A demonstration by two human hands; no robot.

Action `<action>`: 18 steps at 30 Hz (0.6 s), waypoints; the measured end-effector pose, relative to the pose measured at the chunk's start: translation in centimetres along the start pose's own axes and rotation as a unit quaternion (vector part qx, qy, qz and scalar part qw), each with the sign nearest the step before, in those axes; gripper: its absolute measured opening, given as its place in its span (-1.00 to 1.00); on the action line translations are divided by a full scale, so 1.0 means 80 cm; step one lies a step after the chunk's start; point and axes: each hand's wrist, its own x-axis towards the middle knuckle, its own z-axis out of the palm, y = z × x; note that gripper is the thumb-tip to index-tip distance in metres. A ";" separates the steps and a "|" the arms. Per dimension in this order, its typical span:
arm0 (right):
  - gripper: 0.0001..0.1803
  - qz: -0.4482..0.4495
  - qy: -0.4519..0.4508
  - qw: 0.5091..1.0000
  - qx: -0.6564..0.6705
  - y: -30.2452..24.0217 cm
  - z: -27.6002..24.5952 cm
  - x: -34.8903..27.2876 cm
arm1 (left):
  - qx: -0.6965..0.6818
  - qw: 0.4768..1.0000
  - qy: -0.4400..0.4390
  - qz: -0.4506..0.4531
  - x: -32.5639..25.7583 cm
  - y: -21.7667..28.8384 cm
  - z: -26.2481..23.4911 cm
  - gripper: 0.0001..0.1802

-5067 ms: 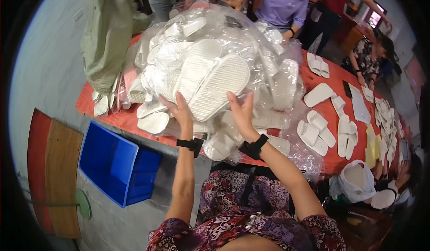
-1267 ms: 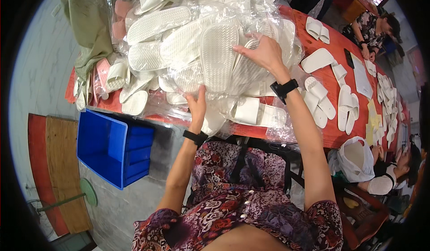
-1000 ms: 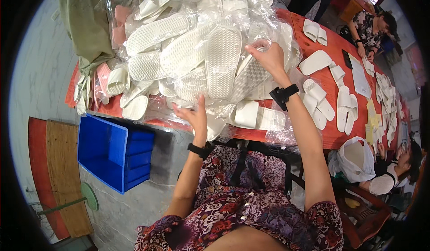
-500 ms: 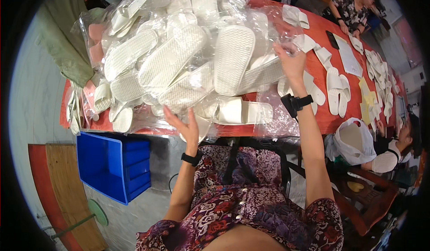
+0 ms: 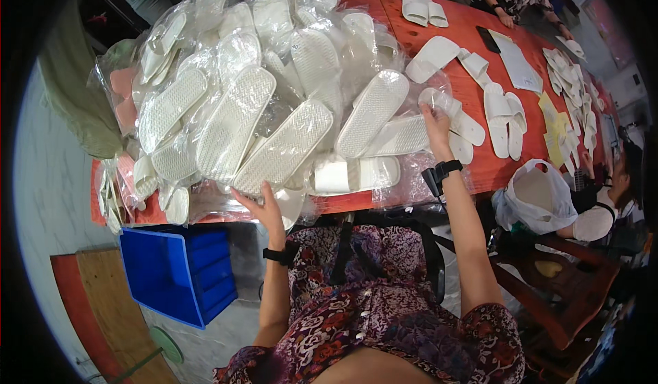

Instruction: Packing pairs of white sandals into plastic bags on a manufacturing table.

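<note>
A heap of white woven-sole slippers in clear plastic bags (image 5: 236,120) covers the left part of the red table. My left hand (image 5: 264,212) has its fingers apart at the lower end of a bagged slipper (image 5: 288,144) on the heap's front edge. At the heap's right side, my right hand (image 5: 436,127) has its fingers closed at the edge of a clear plastic bag, by the end of a bagged slipper (image 5: 396,137). A loose pair of white slippers (image 5: 462,123) lies just beyond that hand. Another bagged pair (image 5: 356,175) sits between my hands.
More white slippers (image 5: 506,120) lie along the red table (image 5: 473,168), with a paper sheet (image 5: 515,62) and a dark phone (image 5: 488,40). A blue crate (image 5: 161,267) stands below at left. A white plastic bag (image 5: 538,195) hangs at right. Other people sit around the table.
My right hand has come lower, toward the table's front. The view has shifted, and my left hand now sits against the front slipper. The bagged slippers between my hands have tilted.
</note>
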 end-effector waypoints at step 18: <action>-0.74 0.243 -0.172 0.942 0.156 -0.156 -0.041 -0.019 | 0.049 0.868 -0.375 0.322 -0.116 0.151 0.170 0.20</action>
